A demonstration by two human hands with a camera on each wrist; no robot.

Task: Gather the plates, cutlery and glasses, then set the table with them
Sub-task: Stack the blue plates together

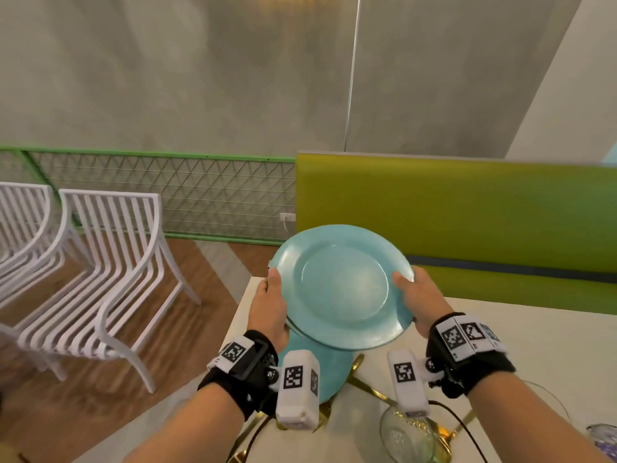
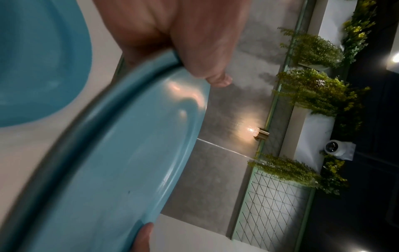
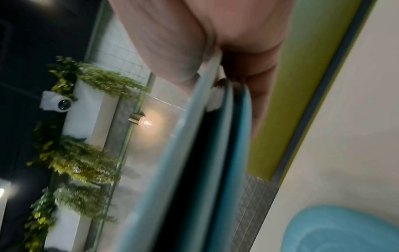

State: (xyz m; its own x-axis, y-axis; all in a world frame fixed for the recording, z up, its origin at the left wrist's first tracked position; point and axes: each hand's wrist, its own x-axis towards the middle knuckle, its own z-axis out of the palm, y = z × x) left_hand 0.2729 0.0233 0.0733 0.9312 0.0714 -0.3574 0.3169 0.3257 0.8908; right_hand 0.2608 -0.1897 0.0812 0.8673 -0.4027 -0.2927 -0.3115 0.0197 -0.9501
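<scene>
I hold a small stack of teal plates (image 1: 344, 285) up in the air above the table's left end, tilted toward me. My left hand (image 1: 270, 305) grips the stack's left rim with the thumb on top. My right hand (image 1: 420, 302) grips the right rim the same way. In the left wrist view my thumb (image 2: 202, 42) lies over the top plate (image 2: 129, 153). In the right wrist view the stacked plate edges (image 3: 183, 170) run between my thumb and fingers (image 3: 259, 85). Another teal plate (image 1: 314, 372) lies on the table below.
On the white table (image 1: 534, 345) near me lie gold cutlery (image 1: 374, 390), a clear glass (image 1: 405, 436) and a purple glass object (image 1: 604, 436). A green bench (image 1: 467, 212) runs behind the table. Two white slatted chairs (image 1: 110, 262) stand on the wooden floor at the left.
</scene>
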